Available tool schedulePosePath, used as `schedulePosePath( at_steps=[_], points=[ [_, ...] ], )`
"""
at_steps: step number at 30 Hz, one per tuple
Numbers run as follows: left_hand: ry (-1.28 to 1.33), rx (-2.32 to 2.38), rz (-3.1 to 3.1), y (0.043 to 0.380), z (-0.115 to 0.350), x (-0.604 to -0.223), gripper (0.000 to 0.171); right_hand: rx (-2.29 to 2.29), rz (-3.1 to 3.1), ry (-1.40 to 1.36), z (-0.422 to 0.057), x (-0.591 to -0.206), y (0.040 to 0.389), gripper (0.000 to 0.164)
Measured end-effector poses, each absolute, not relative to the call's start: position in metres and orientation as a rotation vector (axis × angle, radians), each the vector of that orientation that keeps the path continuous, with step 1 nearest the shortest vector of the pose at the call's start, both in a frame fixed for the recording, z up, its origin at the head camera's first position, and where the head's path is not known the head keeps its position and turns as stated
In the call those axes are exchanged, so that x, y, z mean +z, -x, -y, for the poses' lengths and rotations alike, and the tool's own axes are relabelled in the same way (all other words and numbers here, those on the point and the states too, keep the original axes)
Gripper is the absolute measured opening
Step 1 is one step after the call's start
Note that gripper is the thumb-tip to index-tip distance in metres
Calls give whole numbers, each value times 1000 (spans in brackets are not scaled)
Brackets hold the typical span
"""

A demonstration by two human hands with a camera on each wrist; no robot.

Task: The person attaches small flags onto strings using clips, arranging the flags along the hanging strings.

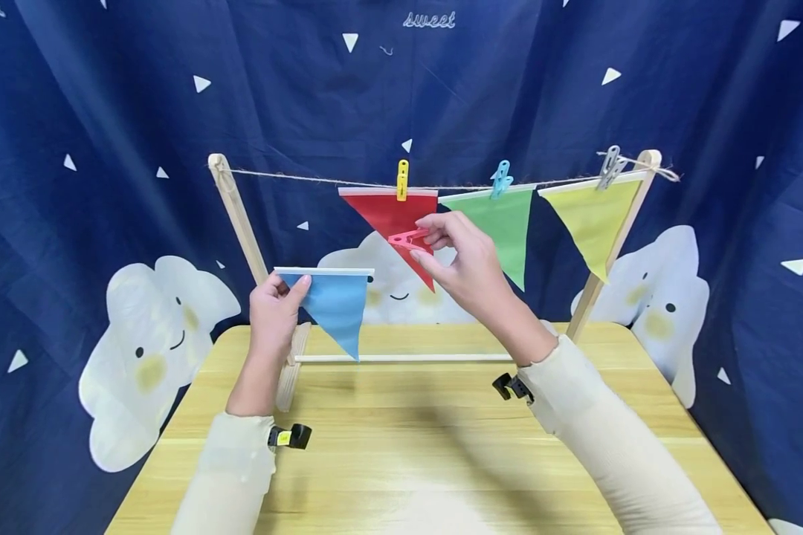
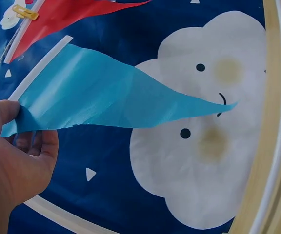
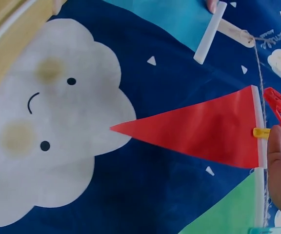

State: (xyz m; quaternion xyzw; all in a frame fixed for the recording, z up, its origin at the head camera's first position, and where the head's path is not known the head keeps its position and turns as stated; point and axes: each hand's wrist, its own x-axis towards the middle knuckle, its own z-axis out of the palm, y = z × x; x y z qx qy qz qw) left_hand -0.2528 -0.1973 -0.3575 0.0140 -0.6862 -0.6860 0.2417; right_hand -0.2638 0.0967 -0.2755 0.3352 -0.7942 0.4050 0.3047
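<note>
My left hand (image 1: pixel 276 312) pinches a blue triangular pennant (image 1: pixel 340 308) by the left end of its white top edge. The pennant hangs point down, below and left of the string. In my right hand (image 1: pixel 465 260), thumb and fingers pinch a pink clothespin (image 1: pixel 410 239), which overlaps the red pennant (image 1: pixel 381 208) in the head view. That red pennant is clipped to the string (image 1: pixel 294 177) by a yellow clothespin (image 1: pixel 402 180). From the right wrist view, the pink clothespin (image 3: pixel 279 109) shows close to the string.
A green pennant (image 1: pixel 508 230) hangs from a blue clothespin (image 1: pixel 502 178), a yellow pennant (image 1: pixel 592 215) from a grey clothespin (image 1: pixel 611 167). Wooden posts (image 1: pixel 237 215) hold the string at both ends. A white rod (image 1: pixel 408 358) runs low across the wooden table (image 1: pixel 375 446). Behind hangs a dark blue curtain (image 1: pixel 294 89).
</note>
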Motion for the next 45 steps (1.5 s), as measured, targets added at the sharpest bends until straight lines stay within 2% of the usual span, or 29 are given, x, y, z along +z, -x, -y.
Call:
schedulePosePath(
  at_steps=[10,14,17,22,35,43,45],
  points=[
    [-50,-1893,1837,261,205,-342,10,1047,2085,-948,-79,-253,268,39],
    [-49,-1904,1802,265,207,-336,20,1033,2064,-982,-72,-244,270,39],
    [-54,-1925,1783,266,208,-333,20,1021,2044,-1008,-67,-238,270,39],
    [-58,-1960,1776,268,209,-328,7,996,2041,-1047,-58,-227,271,38],
    [-79,-1933,1731,276,216,-307,20,940,2124,-1066,-37,-199,281,37],
    [-49,-2064,1590,284,216,-294,3,854,2202,-1062,-25,-173,287,38],
    [-53,-2089,1582,284,216,-292,7,840,2215,-1063,-24,-170,288,39]
  ],
)
